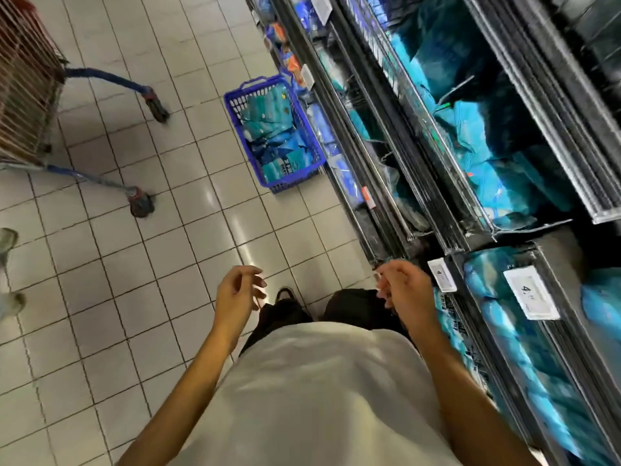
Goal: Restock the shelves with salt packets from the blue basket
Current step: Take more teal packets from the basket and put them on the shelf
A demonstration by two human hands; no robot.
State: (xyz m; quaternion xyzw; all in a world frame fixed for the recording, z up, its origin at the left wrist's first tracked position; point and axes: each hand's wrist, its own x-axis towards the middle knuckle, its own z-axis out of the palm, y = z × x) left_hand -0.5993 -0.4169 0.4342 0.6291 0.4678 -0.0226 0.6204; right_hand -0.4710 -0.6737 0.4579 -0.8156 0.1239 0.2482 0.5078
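Observation:
A blue plastic basket stands on the tiled floor against the shelf base, filled with several blue and teal salt packets. The shelves run along the right, holding more teal packets behind wire fronts. My left hand hangs in front of me above the floor, fingers loosely curled and empty. My right hand is beside the lower shelf edge, fingers loosely bent, holding nothing. Both hands are well short of the basket.
A shopping trolley with blue legs and castors stands at the upper left. Another person's shoes show at the left edge. White price tags hang on the shelf fronts. Tiled floor lies between me and the basket.

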